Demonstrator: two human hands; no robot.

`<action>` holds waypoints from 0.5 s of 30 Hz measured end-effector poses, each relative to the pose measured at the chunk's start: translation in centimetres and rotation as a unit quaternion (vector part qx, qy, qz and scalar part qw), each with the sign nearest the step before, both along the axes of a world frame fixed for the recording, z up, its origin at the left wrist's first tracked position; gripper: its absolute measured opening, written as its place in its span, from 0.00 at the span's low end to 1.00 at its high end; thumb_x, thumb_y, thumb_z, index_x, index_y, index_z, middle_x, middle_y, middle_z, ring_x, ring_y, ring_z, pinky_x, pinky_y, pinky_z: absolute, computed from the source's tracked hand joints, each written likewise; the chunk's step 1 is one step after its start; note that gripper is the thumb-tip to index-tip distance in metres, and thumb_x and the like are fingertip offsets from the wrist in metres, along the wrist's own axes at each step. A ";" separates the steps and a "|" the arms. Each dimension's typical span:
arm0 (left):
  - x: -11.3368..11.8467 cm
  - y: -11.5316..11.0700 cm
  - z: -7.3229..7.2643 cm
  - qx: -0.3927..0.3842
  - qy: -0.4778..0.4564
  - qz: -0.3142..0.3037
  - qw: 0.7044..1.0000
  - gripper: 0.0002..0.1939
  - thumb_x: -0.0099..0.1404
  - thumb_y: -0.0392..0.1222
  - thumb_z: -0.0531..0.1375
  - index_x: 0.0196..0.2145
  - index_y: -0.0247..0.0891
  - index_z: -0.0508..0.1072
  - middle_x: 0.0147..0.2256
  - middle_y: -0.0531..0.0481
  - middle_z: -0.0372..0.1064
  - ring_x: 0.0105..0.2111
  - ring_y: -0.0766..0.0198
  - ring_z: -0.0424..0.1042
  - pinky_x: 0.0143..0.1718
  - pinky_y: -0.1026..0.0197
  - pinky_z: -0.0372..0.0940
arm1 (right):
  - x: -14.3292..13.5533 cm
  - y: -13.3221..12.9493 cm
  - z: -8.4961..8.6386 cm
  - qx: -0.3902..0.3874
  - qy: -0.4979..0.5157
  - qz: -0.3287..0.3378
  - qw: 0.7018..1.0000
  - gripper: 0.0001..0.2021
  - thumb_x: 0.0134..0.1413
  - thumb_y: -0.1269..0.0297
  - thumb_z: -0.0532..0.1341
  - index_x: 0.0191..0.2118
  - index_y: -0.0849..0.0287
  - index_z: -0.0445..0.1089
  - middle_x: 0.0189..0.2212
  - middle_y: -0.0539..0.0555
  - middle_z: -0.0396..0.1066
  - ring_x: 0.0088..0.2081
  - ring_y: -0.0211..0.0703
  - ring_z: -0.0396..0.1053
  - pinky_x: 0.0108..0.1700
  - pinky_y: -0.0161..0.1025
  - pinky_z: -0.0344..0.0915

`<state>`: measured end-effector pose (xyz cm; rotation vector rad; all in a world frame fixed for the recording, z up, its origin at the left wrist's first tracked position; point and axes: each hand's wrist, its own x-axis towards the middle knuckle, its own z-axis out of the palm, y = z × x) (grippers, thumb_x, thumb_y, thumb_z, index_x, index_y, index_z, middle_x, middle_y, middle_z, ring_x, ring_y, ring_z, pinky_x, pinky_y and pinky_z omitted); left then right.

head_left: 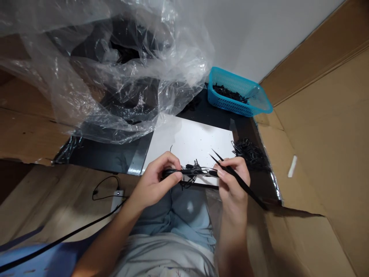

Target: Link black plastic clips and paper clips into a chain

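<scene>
My left hand is closed, thumb and fingers pinching a long, thin black piece that looks like rubber or plastic strips. Its other end reaches my right hand, whose thumb and fingertips grip it. Black pointed tweezers also sit in my right hand, tips apart and aimed up and left. Below the stretched piece, a small tangle of black loops lies at the near edge of a white sheet. The exact kind of black piece cannot be made out.
Clear plastic wrapping with dark contents fills the upper left. A blue basket at the back holds small black pieces. To the right lies a pile of black loops on the black table. Cardboard walls the right side.
</scene>
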<state>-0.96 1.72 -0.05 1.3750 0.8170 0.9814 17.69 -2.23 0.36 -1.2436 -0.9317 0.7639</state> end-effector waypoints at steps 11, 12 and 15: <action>-0.2 0.0 -1.1 0.090 0.013 0.005 0.996 0.03 0.63 0.34 0.58 0.34 0.40 0.66 0.29 0.56 0.62 0.28 0.69 0.60 0.30 0.66 0.56 | -1.5 0.2 -0.9 0.065 -0.199 0.124 0.970 0.09 0.55 0.69 0.59 0.42 0.51 0.65 0.35 0.50 0.66 0.39 0.43 0.66 0.41 0.41 0.64; -0.2 -0.1 -1.0 0.097 0.021 0.009 0.995 0.04 0.62 0.34 0.59 0.33 0.39 0.66 0.29 0.57 0.62 0.28 0.69 0.61 0.30 0.66 0.56 | -1.7 0.3 -1.1 0.074 -0.206 0.157 0.963 0.10 0.55 0.70 0.59 0.43 0.51 0.65 0.36 0.50 0.66 0.40 0.43 0.67 0.41 0.41 0.65; 0.0 -0.3 -0.9 0.074 0.013 0.015 0.997 0.03 0.63 0.33 0.58 0.32 0.39 0.66 0.27 0.57 0.63 0.26 0.70 0.61 0.28 0.67 0.57 | -2.2 0.6 -1.7 0.088 -0.215 0.194 0.953 0.13 0.56 0.72 0.58 0.46 0.51 0.63 0.37 0.51 0.66 0.40 0.43 0.67 0.41 0.42 0.65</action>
